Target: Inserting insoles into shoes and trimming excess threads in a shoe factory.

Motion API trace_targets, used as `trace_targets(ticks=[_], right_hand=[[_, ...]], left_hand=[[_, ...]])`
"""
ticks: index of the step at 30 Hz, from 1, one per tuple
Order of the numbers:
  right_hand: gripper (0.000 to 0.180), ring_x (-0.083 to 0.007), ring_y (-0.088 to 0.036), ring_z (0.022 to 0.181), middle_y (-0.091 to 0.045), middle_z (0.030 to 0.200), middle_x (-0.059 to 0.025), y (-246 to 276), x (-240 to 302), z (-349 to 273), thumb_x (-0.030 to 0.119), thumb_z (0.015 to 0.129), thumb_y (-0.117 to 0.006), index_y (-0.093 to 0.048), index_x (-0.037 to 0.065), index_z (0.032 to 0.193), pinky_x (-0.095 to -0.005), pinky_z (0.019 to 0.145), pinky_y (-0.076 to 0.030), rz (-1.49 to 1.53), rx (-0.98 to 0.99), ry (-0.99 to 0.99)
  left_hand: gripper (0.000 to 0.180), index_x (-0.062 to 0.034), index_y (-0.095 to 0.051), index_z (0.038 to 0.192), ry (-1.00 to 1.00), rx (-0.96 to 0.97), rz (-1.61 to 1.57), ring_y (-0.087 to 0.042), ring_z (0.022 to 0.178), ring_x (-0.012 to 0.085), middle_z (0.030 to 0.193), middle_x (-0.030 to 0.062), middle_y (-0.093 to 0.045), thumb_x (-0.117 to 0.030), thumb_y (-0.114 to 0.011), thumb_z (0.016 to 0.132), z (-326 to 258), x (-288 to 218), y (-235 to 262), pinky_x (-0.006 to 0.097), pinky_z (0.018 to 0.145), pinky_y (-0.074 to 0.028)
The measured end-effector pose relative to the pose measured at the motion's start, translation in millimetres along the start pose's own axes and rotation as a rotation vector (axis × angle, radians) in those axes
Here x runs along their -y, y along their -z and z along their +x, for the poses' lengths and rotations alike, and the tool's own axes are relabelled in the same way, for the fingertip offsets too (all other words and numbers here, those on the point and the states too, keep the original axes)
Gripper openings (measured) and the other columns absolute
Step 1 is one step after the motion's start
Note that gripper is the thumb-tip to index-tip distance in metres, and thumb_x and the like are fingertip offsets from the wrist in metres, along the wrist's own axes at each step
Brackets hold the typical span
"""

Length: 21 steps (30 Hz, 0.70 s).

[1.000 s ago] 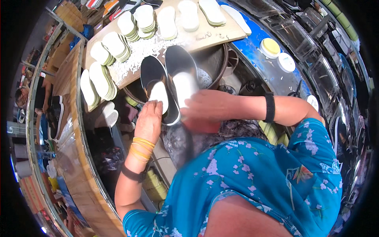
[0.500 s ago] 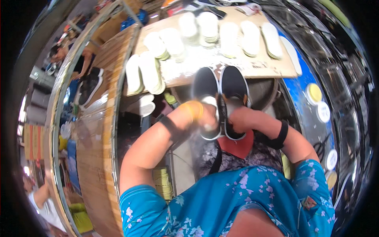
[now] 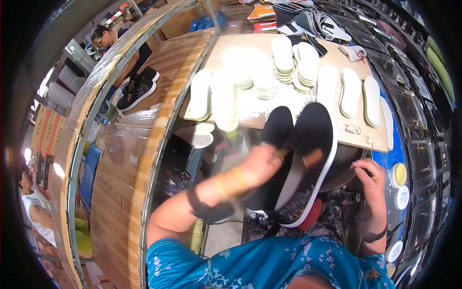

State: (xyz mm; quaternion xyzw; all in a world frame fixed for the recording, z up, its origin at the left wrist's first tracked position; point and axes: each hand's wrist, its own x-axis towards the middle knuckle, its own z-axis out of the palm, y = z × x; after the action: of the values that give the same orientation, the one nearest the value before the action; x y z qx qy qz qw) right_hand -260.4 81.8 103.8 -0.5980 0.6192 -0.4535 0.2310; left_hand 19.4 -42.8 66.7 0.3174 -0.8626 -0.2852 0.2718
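A pair of black slip-on shoes [image 3: 314, 137] with white sole edges hangs tilted in front of my body. My left hand [image 3: 263, 164] is closed on them at the inner collars, its fingertips partly hidden between the two shoes. The left shoe sits partly behind the right one, and a pale lining shows inside. To the right and apart from the shoes is my right hand [image 3: 371, 177], fingers loosely bent with nothing seen in them. Just under the shoes lies a red pad [image 3: 310, 216] by my lap.
A board [image 3: 358, 132] ahead bears several stacks of white insoles [image 3: 350, 91]. On the wooden bench [image 3: 118, 178] at left stand more black shoes [image 3: 138, 91]; a person [image 3: 132, 60] works beyond. Round containers [image 3: 398, 174] line the right side. Shoe uppers [image 3: 320, 24] lie at the back.
My right hand has let go of the shoes and moved right. My left hand now holds both shoes, tilted and raised closer. The whole view has shifted, with the board now farther right.
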Motion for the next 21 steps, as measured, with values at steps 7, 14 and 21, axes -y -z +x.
trace_targets(ticks=[7, 14, 21], right_hand=[[0.014, -0.0273, -0.060, 0.075, -0.062, 0.077, -0.0139, -42, -49, 27, -0.001, 0.067, -0.061, -0.064, 0.001, 0.081, -0.0322, 0.067, -0.047, -0.202, 0.273, -0.131], [0.013, -0.0295, -0.060, 0.074, -0.062, 0.078, -0.0150, -71, -63, 59, 0.004, 0.069, -0.062, -0.064, 0.002, 0.082, -0.0334, 0.067, -0.047, -0.189, 0.405, -0.274], [0.026, -0.0338, -0.057, 0.083, -0.061, 0.086, -0.0158, -87, -61, 32, 0.015, 0.071, -0.059, -0.061, 0.001, 0.093, -0.0397, 0.074, -0.046, -0.286, 0.690, -0.054]], left_hand=[[0.031, 0.0029, -0.061, 0.086, 0.423, -0.164, 0.169, -0.051, 0.063, 0.0120, 0.066, 0.0077, -0.058, -0.027, -0.058, 0.078, 107, 136, 170, 0.032, 0.057, -0.045], [0.056, 0.0033, -0.053, 0.111, 0.845, -0.847, 0.673, -0.050, 0.107, 0.0359, 0.110, 0.0264, -0.053, -0.041, -0.053, 0.078, 180, 277, 346, 0.038, 0.090, -0.039], [0.029, -0.0033, -0.055, 0.109, 0.194, 0.166, 0.343, -0.060, 0.087, 0.0223, 0.095, 0.0151, -0.062, -0.017, -0.052, 0.083, 151, 211, 153, 0.028, 0.078, -0.046]])
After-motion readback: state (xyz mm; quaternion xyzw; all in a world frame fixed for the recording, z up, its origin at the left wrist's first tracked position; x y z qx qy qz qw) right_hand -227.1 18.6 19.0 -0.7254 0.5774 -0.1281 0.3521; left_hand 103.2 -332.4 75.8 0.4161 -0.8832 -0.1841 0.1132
